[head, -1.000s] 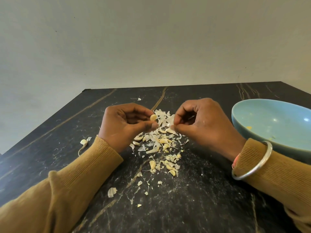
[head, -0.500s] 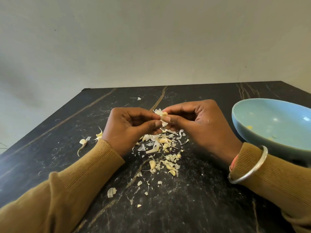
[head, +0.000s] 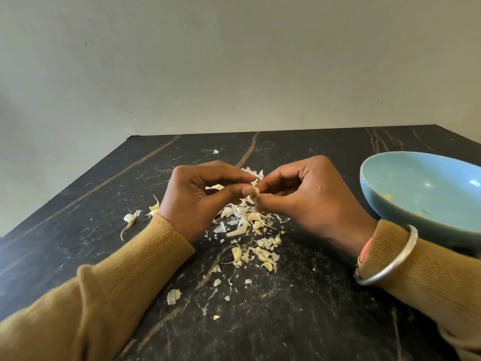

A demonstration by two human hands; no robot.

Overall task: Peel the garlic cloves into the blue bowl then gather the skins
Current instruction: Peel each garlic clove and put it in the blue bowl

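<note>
Pinching a garlic clove (head: pixel 255 191), left hand (head: pixel 200 198) and right hand (head: pixel 308 198) hide its long axis

No readable text, labels, brands or numbers on anything.

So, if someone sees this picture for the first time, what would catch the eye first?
Probably the left hand and the right hand, close together above the middle of the dark table and pinching one small garlic clove between them. Under them lies a scatter of pale skins, and the blue bowl stands at the right.
</note>
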